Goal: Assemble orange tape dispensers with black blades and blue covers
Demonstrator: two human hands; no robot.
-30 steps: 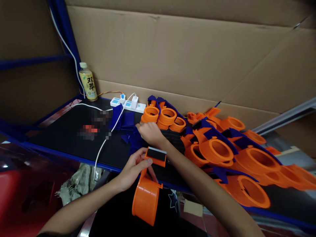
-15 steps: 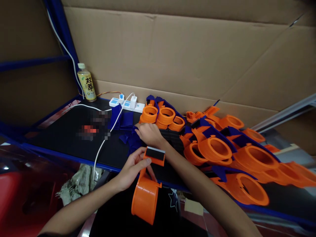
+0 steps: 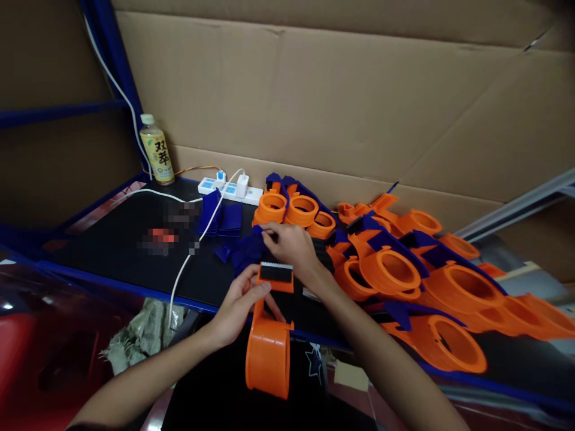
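My left hand is closed around the neck of an orange tape dispenser. Its head, with a black pad and a toothed metal blade, points up, and the round hub hangs below. Beyond it my right hand is curled, with thumb and fingertips pinching a blue plastic piece at the edge of a small loose pile of blue pieces. The held piece is mostly covered, so its shape is unclear.
Many orange dispensers with blue parts crowd the table's right side. Folded blue pieces, a power strip and a bottle stand further back. A white cable crosses the table and hangs over its front edge.
My right hand has drawn back to the right, uncovering more of the blue pile. The dispenser in my left hand has turned slightly, its hub swinging a little to the right.
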